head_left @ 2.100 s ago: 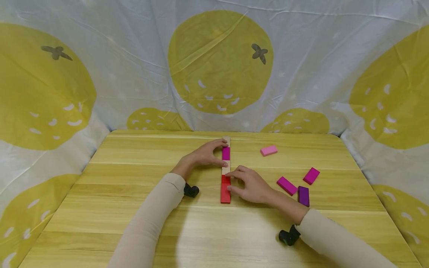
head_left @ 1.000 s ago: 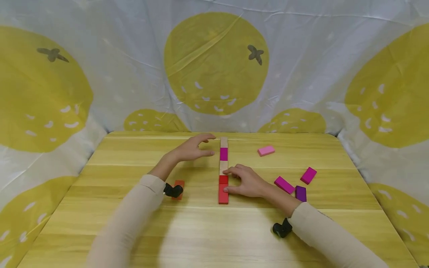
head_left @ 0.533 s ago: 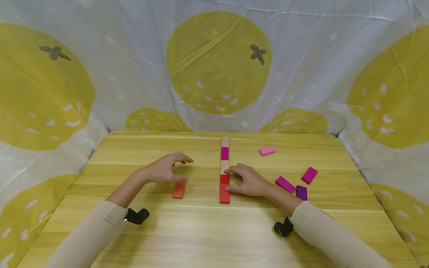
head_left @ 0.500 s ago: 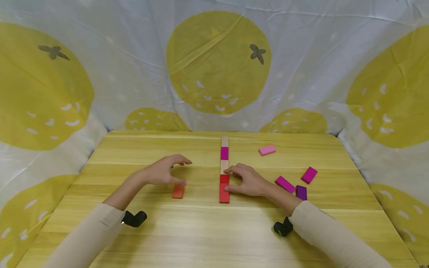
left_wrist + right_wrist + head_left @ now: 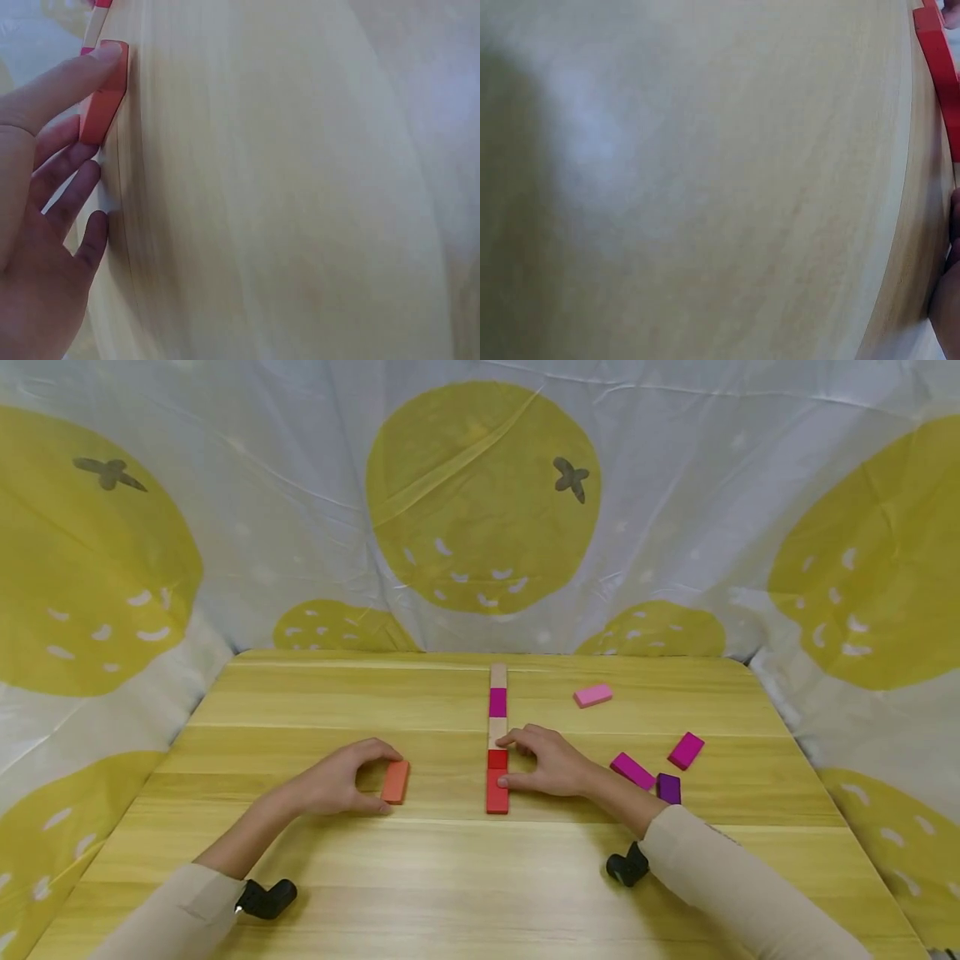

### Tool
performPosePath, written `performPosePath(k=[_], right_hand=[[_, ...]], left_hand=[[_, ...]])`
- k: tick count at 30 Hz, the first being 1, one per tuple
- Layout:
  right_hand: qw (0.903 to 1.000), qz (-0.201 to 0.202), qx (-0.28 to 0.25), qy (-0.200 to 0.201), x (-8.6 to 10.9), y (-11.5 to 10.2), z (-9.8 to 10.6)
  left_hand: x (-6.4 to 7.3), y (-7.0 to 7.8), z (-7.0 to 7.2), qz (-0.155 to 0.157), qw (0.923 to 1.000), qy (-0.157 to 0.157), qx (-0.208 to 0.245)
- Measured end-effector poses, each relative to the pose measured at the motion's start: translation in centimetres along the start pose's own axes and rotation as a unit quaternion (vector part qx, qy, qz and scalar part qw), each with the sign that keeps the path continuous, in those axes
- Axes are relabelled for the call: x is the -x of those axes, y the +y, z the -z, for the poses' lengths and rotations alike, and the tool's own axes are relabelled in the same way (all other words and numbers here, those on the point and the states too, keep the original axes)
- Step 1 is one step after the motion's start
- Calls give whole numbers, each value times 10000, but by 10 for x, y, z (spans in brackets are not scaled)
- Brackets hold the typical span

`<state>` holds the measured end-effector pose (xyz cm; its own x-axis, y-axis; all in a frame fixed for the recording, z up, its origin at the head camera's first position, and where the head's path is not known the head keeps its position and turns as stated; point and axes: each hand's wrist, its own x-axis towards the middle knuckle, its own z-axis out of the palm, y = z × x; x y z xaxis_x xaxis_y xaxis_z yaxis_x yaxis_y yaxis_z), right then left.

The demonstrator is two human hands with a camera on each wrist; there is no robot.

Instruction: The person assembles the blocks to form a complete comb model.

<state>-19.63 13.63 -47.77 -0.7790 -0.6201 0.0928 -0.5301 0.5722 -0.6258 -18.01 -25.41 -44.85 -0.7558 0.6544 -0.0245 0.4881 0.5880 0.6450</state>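
Observation:
In the head view, my left hand (image 5: 341, 781) pinches an orange block (image 5: 395, 782) lengthwise, thumb at its near end and fingers at its far end. The left wrist view shows the thumb over the end of this orange block (image 5: 105, 97). My right hand (image 5: 551, 764) touches a straight row of blocks from its right side. Its index fingertip lies by a beige block (image 5: 497, 731); the thumb touches the red block (image 5: 497, 797) at the near end. A darker red piece (image 5: 497, 759) lies between them. Farther along are a magenta block (image 5: 498, 702) and another beige block (image 5: 498, 676).
Right of the row lie a pink block (image 5: 593, 696), a magenta block (image 5: 686, 751), another magenta block (image 5: 632, 770) and a purple block (image 5: 669, 788), partly hidden by the right forearm. A patterned cloth (image 5: 480, 502) hangs behind the wooden table (image 5: 450, 893).
My left hand has left the far part of the row, moved left and nearer, and taken hold of the orange block. My right hand has stayed at the row.

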Motion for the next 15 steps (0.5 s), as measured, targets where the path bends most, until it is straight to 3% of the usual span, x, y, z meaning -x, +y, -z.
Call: performPosePath(k=[8,15], right_hand=[[10000,18,0,-1,-2,-2,0],[10000,-21,-23,-14,-1,-1,0]], left_hand=[[-4,7,-2,-78,9999,-16,-133],[-9,25,-18,-272,9995,9,141]])
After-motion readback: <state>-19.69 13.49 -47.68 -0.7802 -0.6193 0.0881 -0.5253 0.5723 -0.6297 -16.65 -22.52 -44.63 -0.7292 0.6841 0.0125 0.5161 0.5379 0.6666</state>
